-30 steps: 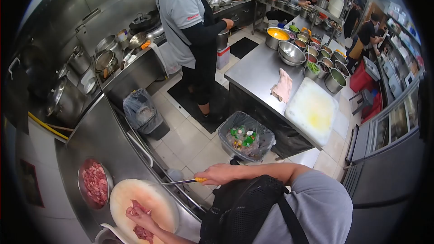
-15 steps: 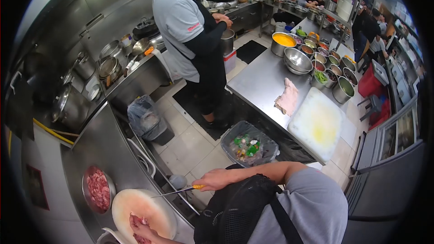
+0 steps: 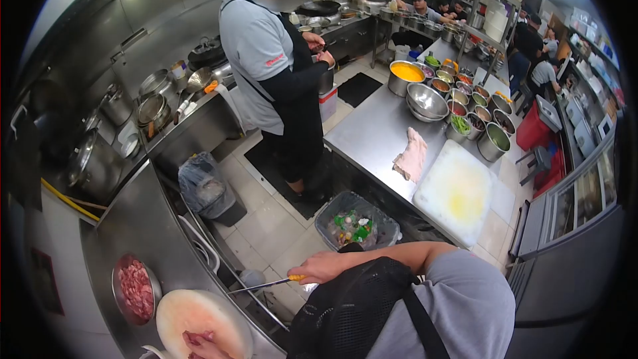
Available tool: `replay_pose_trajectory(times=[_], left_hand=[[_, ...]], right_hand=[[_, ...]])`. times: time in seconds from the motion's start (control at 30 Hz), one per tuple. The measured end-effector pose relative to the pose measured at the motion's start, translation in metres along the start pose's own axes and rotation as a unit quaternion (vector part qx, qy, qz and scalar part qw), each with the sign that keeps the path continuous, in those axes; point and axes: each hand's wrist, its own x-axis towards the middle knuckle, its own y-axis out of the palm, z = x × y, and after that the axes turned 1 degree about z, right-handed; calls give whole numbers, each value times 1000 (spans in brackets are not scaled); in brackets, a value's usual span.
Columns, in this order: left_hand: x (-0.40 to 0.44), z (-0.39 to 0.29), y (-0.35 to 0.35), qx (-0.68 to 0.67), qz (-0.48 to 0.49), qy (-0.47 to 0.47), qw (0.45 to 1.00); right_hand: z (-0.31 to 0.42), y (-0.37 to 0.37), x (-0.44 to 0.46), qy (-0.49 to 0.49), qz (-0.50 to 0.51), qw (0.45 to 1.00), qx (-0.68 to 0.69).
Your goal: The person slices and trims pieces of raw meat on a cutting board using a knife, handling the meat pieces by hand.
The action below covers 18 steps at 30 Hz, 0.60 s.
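Observation:
My right hand is closed round the yellow handle of a knife. Its blade points left, with the tip near the far edge of a round cutting board. On that board, at the bottom of the view, my left hand is closed on a piece of raw meat, its fingers partly hidden and blurred. Beside the board stands a metal bowl of cut raw meat.
A person in a black apron stands ahead. Bins with liners stand on the floor. A steel table bears a white board, a pale slab of meat and several filled containers.
The view has shifted slightly. My left hand sits lower in the frame on the meat, and the knife tip is farther toward the board's edge. The person ahead has moved their hands apart.

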Motion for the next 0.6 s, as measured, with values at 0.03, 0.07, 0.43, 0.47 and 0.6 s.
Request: replay_pose_trajectory(times=[0.03,0.07,0.43,0.47,0.6], left_hand=[[2,1,1,-2,-5,-3,1000],[8,7,1,26,12,-28,999],[16,-5,-4,-282,43,-161,945],[15,-2,-4,-284,55,-167,943],[12,10,-5,-288,79,-160,941]], right_hand=[[2,-1,-1,-2,2,1000,-5],[4,-1,-1,-1,2,1000,-4],[20,7,-2,-25,4,1000,-15],[21,8,-2,-22,-2,1000,-21],[26,11,0,-3,13,1000,-27]])
